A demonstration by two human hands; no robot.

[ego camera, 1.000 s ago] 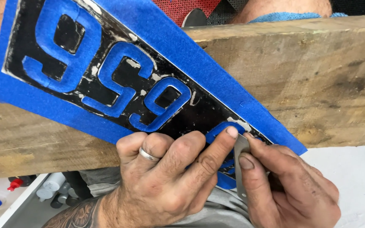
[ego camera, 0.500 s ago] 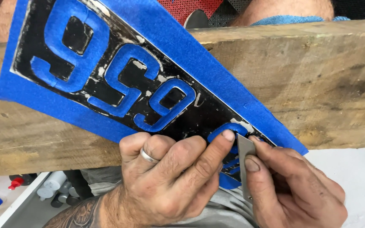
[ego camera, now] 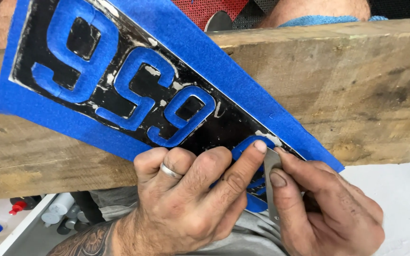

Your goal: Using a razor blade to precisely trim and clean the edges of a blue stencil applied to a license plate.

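A black metal plate (ego camera: 233, 125) with raised characters lies slanted on a wooden plank (ego camera: 357, 90). Blue masking tape (ego camera: 205, 52) covers its rim and the raised characters. My left hand (ego camera: 191, 204), with a ring on one finger, presses on the plate's lower end, its forefinger tip on a taped character. My right hand (ego camera: 328, 208) pinches a small flat metal blade (ego camera: 271, 185) whose tip rests on the plate next to that forefinger. The plate's lower end is hidden under both hands.
Another person's knee with a blue cloth edge (ego camera: 323, 20) shows beyond the plank, beside red mesh (ego camera: 205, 8). Bottles with red and blue caps (ego camera: 5, 220) stand in a white tray at lower left. A white surface (ego camera: 404, 189) lies at right.
The view has drifted slightly, so the plate sits a little lower and further right in frame. Both hands stay at the plate's lower end; the blade and forefinger have barely shifted.
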